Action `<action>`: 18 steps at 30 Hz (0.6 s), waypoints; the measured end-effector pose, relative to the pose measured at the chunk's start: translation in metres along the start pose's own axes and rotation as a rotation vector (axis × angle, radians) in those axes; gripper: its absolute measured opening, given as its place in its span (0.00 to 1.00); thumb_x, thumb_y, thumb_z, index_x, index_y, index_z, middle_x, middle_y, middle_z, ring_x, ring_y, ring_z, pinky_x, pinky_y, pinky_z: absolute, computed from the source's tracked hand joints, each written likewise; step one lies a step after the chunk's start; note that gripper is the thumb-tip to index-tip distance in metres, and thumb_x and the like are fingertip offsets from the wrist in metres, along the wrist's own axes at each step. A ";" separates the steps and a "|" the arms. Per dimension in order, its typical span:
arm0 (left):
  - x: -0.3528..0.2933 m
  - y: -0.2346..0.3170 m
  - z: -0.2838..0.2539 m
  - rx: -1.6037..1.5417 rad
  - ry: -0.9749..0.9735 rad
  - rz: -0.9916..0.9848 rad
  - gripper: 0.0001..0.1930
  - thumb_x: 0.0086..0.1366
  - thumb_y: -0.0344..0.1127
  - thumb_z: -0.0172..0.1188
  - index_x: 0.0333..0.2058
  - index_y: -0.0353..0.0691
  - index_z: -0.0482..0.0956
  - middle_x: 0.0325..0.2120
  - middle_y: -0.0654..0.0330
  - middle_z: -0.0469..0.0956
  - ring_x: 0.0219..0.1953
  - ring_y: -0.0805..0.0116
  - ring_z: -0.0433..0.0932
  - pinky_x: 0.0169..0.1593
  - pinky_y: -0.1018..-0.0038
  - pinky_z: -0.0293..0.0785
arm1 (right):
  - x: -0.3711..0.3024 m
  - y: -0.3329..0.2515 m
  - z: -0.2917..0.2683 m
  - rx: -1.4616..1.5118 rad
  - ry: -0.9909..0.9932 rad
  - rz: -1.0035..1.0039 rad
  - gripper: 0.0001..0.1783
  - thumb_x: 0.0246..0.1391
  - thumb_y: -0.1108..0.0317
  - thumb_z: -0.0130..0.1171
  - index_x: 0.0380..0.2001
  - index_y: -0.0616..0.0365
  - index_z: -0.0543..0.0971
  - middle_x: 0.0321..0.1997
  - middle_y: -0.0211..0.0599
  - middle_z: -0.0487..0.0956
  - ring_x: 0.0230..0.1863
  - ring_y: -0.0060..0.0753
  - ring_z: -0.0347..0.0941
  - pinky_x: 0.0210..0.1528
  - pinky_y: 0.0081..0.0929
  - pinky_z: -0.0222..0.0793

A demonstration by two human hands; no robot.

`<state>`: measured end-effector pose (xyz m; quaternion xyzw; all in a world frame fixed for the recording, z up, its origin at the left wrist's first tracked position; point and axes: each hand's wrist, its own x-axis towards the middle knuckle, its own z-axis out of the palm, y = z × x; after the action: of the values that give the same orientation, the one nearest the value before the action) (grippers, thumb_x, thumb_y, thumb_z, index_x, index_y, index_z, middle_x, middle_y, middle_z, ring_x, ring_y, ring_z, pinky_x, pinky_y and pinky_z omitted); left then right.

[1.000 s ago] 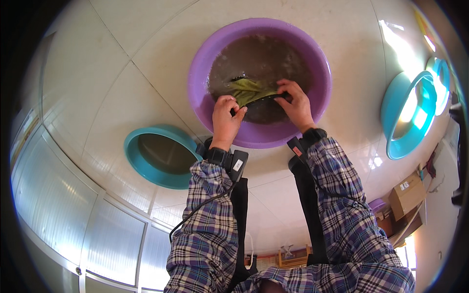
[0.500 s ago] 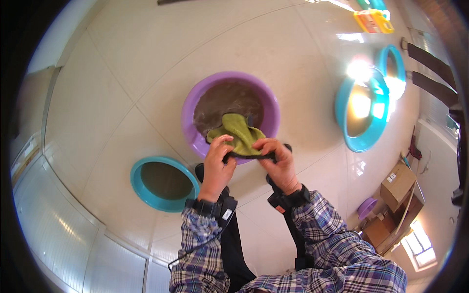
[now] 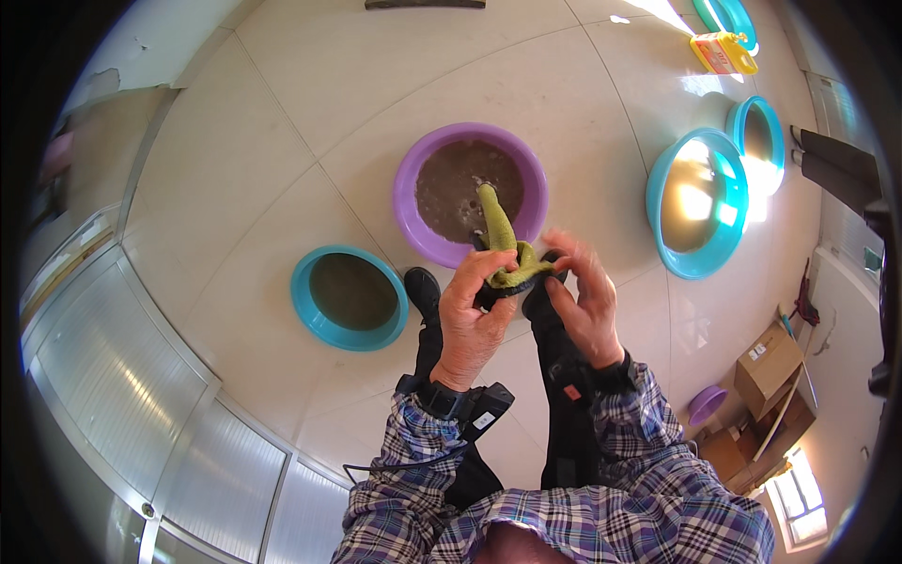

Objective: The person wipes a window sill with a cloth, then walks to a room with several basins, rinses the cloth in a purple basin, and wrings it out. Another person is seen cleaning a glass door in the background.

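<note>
A wet yellow-green cloth (image 3: 501, 230) with a dark edge hangs bunched over the near rim of a purple basin (image 3: 404, 202). Murky brown water (image 3: 460, 193) with some foam fills the basin, and the cloth's narrow folded end points into it. My left hand (image 3: 472, 320) is closed on the cloth's near edge, fingers and thumb pinching it. At the right corner of the cloth, my right hand (image 3: 590, 299) pinches the edge between thumb and fingers. Part of the cloth is hidden behind the left fingers.
A teal basin (image 3: 303, 299) of dark water stands left, by my boot (image 3: 423, 289). Farther right are a larger teal basin (image 3: 660, 224) and another teal basin (image 3: 775, 122). A yellow jug (image 3: 723, 54) is at the far right. Cardboard boxes (image 3: 769, 359) and a small purple basin (image 3: 707, 404) sit lower right.
The cloth has gone from spread between both hands to bunched and narrow. My right hand has raised its fingers at the cloth's corner. The view has shifted, so the basins appear elsewhere.
</note>
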<state>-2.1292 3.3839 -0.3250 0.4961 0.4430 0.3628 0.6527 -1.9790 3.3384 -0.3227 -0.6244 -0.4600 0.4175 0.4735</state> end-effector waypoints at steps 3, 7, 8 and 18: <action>-0.005 0.016 0.009 -0.177 0.023 -0.022 0.20 0.51 0.13 0.52 0.42 0.37 0.74 0.40 0.60 0.72 0.43 0.71 0.72 0.48 0.77 0.68 | 0.003 0.020 0.016 -0.139 0.001 -0.126 0.44 0.37 0.83 0.59 0.62 0.52 0.60 0.61 0.41 0.67 0.64 0.46 0.59 0.60 0.37 0.59; -0.028 0.041 0.019 -0.424 0.016 0.003 0.16 0.52 0.15 0.49 0.39 0.36 0.73 0.41 0.60 0.71 0.45 0.72 0.71 0.51 0.76 0.67 | 0.006 0.029 0.026 -0.164 0.043 -0.171 0.25 0.37 0.77 0.64 0.44 0.54 0.75 0.51 0.37 0.75 0.61 0.43 0.63 0.60 0.37 0.58; -0.031 0.042 0.014 -0.511 0.116 -0.026 0.15 0.53 0.16 0.49 0.39 0.36 0.72 0.41 0.59 0.71 0.45 0.72 0.71 0.51 0.76 0.68 | 0.007 0.027 0.027 -0.225 0.099 -0.183 0.15 0.36 0.76 0.63 0.33 0.56 0.76 0.43 0.34 0.78 0.55 0.45 0.69 0.57 0.37 0.62; 0.028 -0.077 -0.019 -1.365 -0.073 -0.386 0.23 0.68 0.52 0.43 0.51 0.40 0.69 0.48 0.57 0.73 0.52 0.65 0.70 0.59 0.68 0.63 | 0.044 -0.023 0.049 -0.526 -0.123 -0.346 0.15 0.36 0.75 0.60 0.32 0.52 0.75 0.31 0.31 0.76 0.37 0.40 0.73 0.40 0.35 0.69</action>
<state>-2.1351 3.3973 -0.4077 -0.0988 0.1746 0.4205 0.8848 -2.0199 3.3939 -0.3136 -0.6115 -0.6794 0.2344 0.3310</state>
